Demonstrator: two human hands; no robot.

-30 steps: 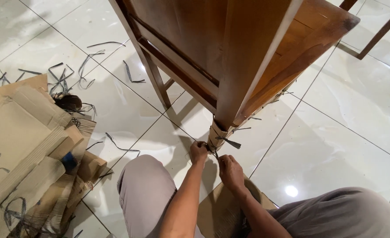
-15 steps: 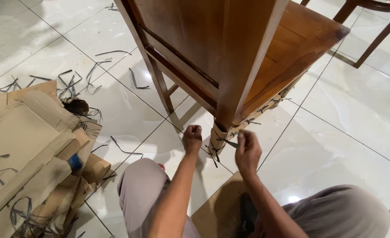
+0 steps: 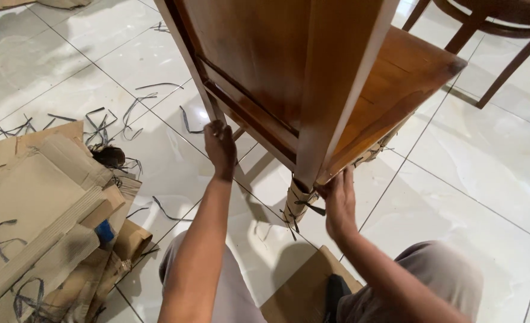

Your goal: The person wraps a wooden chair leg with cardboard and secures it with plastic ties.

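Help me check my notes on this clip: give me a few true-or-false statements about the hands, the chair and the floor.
1. The left hand grips the wooden chair at a leg. True.
2. The right hand holds scissors. False: it touches the seat's underside edge, with no tool.
3. Cardboard wrapping tied with dark strap sits round one leg's foot. True.
4. The cardboard pile lies right of the chair. False: it lies left.
5. Cut strap pieces litter the tiled floor. True.
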